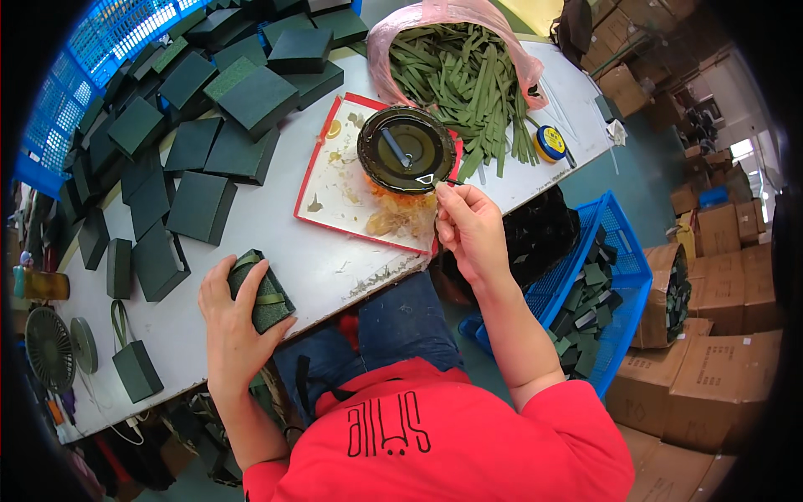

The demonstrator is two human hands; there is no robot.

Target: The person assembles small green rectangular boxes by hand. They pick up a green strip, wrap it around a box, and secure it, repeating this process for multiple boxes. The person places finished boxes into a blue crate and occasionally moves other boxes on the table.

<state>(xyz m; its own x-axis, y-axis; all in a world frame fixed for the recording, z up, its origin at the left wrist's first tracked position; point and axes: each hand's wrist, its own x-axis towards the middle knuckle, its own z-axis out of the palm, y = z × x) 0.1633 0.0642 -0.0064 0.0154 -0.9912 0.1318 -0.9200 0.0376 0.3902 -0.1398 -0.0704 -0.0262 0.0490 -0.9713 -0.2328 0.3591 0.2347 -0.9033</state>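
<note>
My left hand (234, 322) is wrapped round a small dark green box (269, 311) at the table's front edge. A strip of green ribbon (269, 299) crosses the box. My right hand (468, 222) is closed in a pinch beside the rim of a round dark pot (374, 171). A thin dark piece shows at its fingertips, too small to name. Amber liquid fills the pot, and a grey-blue rod (394, 145) lies in it. Beneath the pot is a white board with a red edge (322, 188), smeared with yellowish dried residue.
Many dark green boxes (201, 205) are heaped at the left, by a blue crate (79, 79). A pink plastic bag (385, 71) spills green ribbon strips (456, 75) near a round yellow-and-blue tin (549, 144). Right of my legs stands a blue basket (623, 276) of green pieces.
</note>
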